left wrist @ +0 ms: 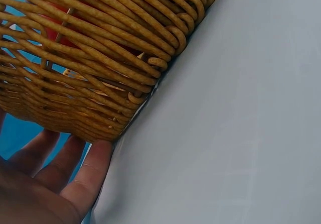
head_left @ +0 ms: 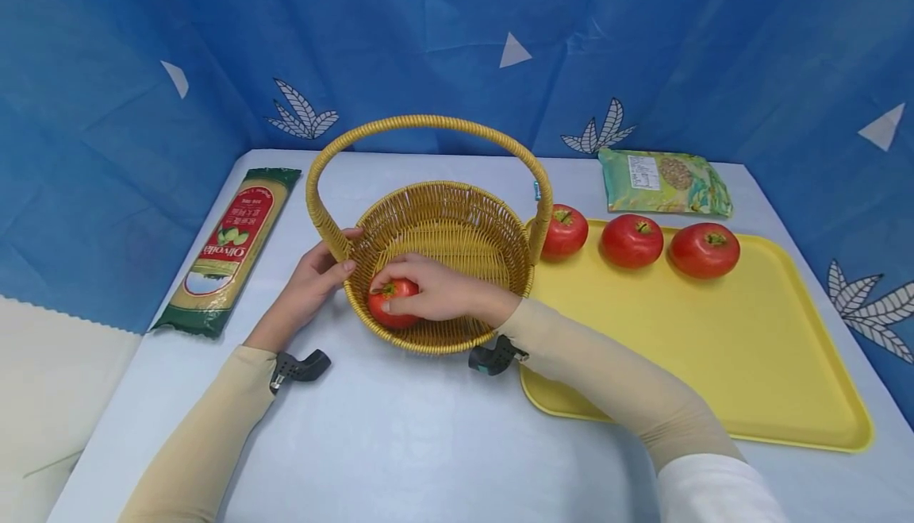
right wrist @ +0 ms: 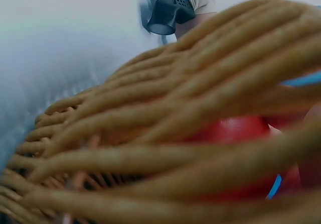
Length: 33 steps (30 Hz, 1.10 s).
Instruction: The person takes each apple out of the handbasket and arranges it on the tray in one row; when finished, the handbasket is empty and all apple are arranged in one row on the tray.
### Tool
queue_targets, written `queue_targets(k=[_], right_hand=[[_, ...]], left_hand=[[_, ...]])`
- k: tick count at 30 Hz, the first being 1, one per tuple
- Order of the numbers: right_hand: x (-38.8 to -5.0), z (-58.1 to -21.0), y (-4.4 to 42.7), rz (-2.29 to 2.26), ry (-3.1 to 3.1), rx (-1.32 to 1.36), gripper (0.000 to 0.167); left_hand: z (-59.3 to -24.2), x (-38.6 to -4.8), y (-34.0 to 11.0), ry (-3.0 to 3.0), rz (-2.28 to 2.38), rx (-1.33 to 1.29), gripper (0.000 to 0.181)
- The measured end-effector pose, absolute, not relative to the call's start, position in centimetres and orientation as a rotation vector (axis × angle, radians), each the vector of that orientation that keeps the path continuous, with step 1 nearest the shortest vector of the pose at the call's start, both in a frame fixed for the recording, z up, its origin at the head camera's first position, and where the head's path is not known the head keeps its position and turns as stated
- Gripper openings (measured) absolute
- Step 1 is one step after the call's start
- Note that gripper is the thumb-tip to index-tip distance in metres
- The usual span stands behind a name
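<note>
A round wicker basket (head_left: 443,221) with a tall arched handle stands on the table. In its left part lies a red apple (head_left: 401,301), and my right hand (head_left: 435,289) grips it from above, fingers curled over its top. My left hand (head_left: 314,277) holds the basket's left side at the foot of the handle. In the left wrist view, the fingers (left wrist: 93,171) touch the outer wicker wall (left wrist: 95,68). Woven strands (right wrist: 165,113) fill much of the right wrist view, partly covering the red apple (right wrist: 233,133); the right hand's fingertips are hidden there.
A yellow tray (head_left: 771,364) lies to the right, under my right forearm. Three red apples (head_left: 631,241) sit along its far edge. Behind them is a green food bag (head_left: 666,182). A long pack of pasta (head_left: 228,249) lies on the left. Blue cloth (head_left: 443,47) hangs behind the table.
</note>
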State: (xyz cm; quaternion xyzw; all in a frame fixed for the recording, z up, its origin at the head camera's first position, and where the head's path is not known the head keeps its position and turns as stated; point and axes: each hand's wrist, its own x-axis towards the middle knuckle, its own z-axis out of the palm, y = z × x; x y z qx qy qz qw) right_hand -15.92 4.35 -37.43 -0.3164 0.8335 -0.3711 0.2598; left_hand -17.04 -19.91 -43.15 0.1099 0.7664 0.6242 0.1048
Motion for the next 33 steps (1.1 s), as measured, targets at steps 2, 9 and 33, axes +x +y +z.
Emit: queue_targets(k=[2, 9, 33], right_hand=[[-15.90, -37.43, 4.34, -1.010, 2.261, -0.852, 0.033], [-16.03, -37.59, 4.30, -1.020, 2.264, -0.873, 0.032], [-16.45, -37.59, 5.16, -0.998, 2.231, -0.979, 0.032]], left_hand=[[-43.16, -17.04, -19.90, 2.260, 1.840, 0.325, 0.051], [-43.30, -16.95, -20.02, 2.270, 1.845, 0.323, 0.049], [-43.12, -16.94, -19.86, 2.313, 1.808, 0.329, 0.047]])
